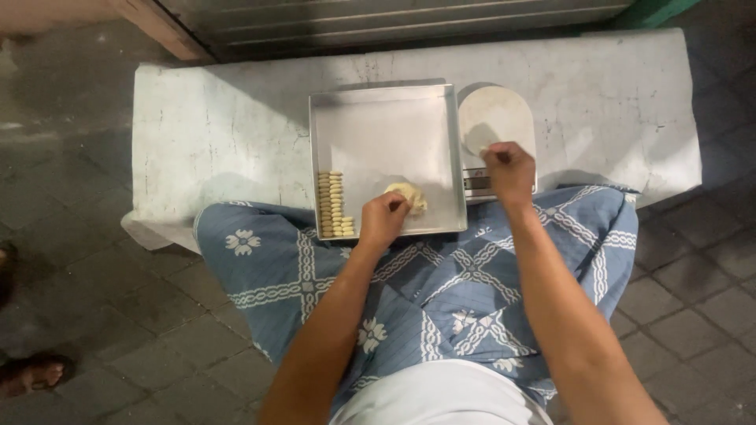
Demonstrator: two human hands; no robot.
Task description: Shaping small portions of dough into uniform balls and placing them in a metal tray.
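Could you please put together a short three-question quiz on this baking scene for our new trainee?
1. True or false: the left hand rests on the pale lump of dough inside the square metal tray.
2. The rows of small pale dough pieces lie along which side of the tray: A) left, B) right, C) far edge?
3. Over which thing is the right hand held?

Key: 1 true; 2 A; 3 the small kitchen scale with a round white plate.
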